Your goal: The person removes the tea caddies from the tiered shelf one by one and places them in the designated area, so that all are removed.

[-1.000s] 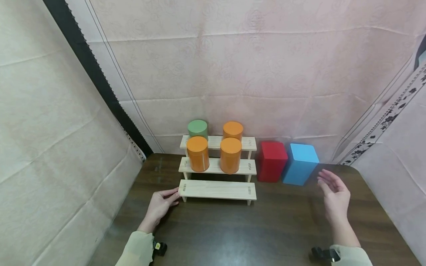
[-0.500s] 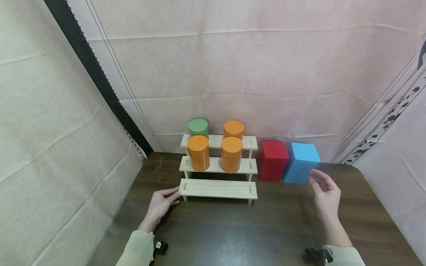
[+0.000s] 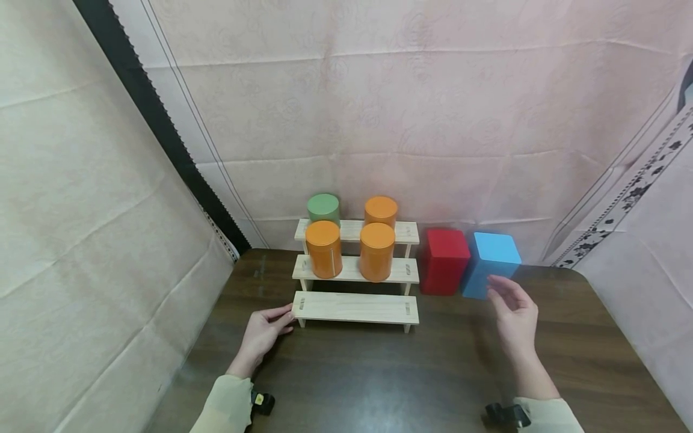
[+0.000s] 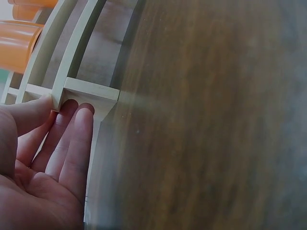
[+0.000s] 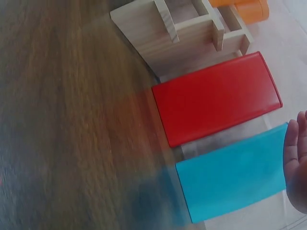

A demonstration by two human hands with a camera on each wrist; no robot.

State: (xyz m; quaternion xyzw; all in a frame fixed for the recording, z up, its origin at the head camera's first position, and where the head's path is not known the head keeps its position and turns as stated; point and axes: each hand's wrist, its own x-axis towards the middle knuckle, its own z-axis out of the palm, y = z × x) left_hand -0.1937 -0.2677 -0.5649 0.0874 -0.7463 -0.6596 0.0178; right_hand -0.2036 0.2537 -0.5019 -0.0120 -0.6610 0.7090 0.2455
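Observation:
A three-step wooden display rack (image 3: 354,307) stands on the table. At its left end, my left hand (image 3: 262,332) grips the lowest step, thumb on the edge and fingertips underneath in the left wrist view. On the middle step are two orange canisters (image 3: 323,255), and the top step bears a green canister (image 3: 323,206) and another orange canister (image 3: 381,208). My right hand (image 3: 514,313) hovers in front of the blue box (image 3: 492,249), fingers loosely bent, with nothing in it. Beside that box stands a red box (image 3: 446,264), right of the rack.
The dark wooden table (image 3: 379,373) has rounded far corners. Pale cloth (image 3: 406,108) hangs behind it, and more cloth (image 3: 97,240) rises on the left and right sides.
My right hand has moved left, from right of the blue box to in front of it. My left hand keeps its grip on the rack, and the canisters stay put.

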